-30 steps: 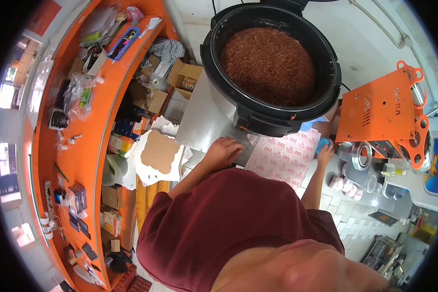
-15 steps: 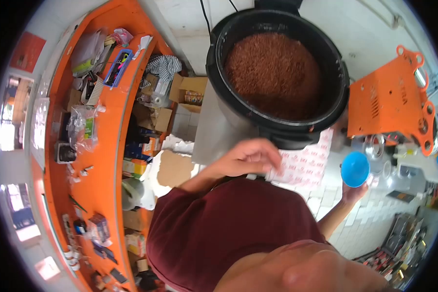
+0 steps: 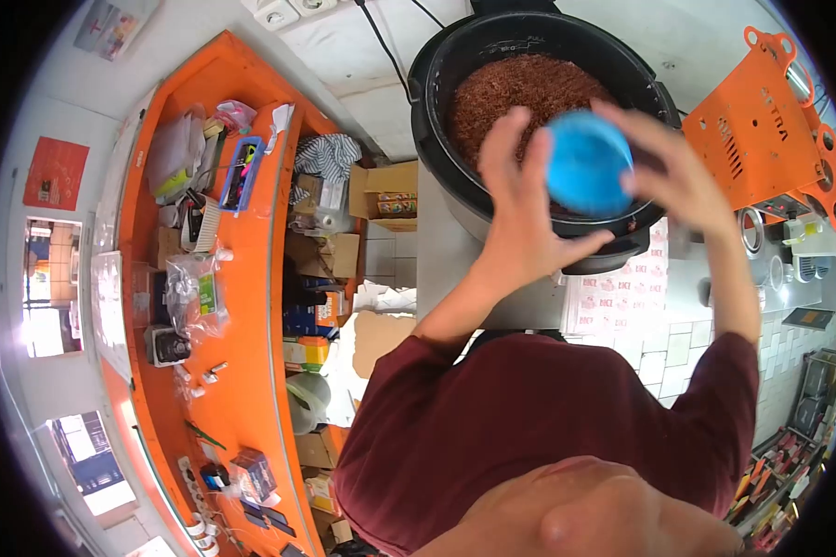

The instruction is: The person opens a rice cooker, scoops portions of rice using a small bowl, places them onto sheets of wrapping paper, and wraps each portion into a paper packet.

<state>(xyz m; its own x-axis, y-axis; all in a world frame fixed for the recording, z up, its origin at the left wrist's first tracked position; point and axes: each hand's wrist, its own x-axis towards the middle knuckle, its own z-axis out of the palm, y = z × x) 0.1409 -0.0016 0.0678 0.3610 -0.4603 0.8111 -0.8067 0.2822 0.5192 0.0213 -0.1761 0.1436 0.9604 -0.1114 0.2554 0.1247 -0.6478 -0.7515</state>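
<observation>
A small round blue bowl (image 3: 589, 163), blurred by motion, is above the near side of a large black-rimmed cooker pot (image 3: 434, 153). Reddish-brown grains (image 3: 520, 85), looking like cooked rice, fill much of the pot. My right hand (image 3: 683, 172) grips the bowl from the right, thumb and fingers around its edge. On the bowl's left is my left hand (image 3: 520, 204), fingers stretched and apart, its fingertips over the pot. One left finger meets the bowl's edge in view; whether it presses on it I cannot tell. The bowl's inside is too blurred to read.
A stack of red-printed paper sheets (image 3: 618, 292) lies on the metal table (image 3: 446, 269) before the pot. An orange metal stand (image 3: 757, 139) is to the right. Cluttered orange shelves (image 3: 251, 325) and an open cardboard box (image 3: 372, 190) are on the left.
My right hand has brought the blue bowl from the lower right up over the pot. My left hand has moved up from in front of the pot to beside the bowl. The view has shifted.
</observation>
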